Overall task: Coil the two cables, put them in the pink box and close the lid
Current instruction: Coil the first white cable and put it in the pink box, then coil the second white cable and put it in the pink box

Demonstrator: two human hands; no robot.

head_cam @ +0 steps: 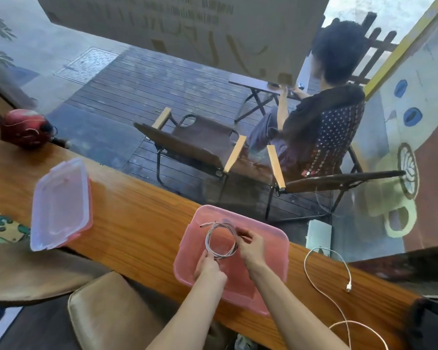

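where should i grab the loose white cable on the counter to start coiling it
Pinch the loose white cable just behind its plug end, coming from above with the right hand. That end lies flat and free on the wooden counter, right of the pink box; the other end runs off the near edge.

A long wooden counter (137, 228) is running from 9 o'clock down to 4 o'clock. The open pink box (268, 274) is sitting near 6 o'clock, its lid (61, 205) lying well apart toward 9 o'clock. 1 white cable (339, 269) is trailing loose at 4 o'clock, and a red helmet (25, 127) is resting at 10 o'clock.
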